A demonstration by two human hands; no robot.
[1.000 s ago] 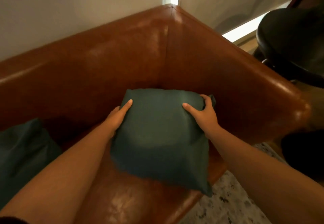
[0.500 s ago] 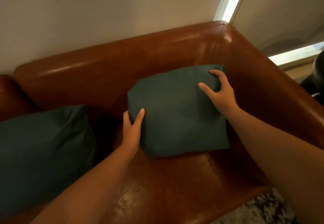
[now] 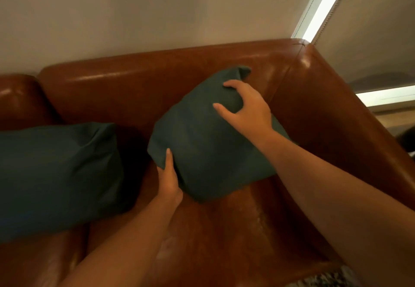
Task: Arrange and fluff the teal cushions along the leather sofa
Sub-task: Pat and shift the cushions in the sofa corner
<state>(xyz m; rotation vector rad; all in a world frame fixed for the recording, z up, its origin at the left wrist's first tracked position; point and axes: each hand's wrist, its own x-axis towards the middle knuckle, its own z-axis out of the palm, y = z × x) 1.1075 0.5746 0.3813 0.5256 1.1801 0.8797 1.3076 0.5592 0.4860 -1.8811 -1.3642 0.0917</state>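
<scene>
Here the cushion [image 3: 208, 143] stands tilted near the sofa's [image 3: 157, 73] right back corner, mid-fluffing. The right hand [image 3: 247, 107] clutches its top with curled fingers; the left hand [image 3: 169, 181] cups its lower edge. Next, probably settling it against the backrest.

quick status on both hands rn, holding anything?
Left hand: grips the lower left edge of the teal cushion, thumb on its front.
Right hand: fingers curled round the same cushion's upper right corner.
</scene>
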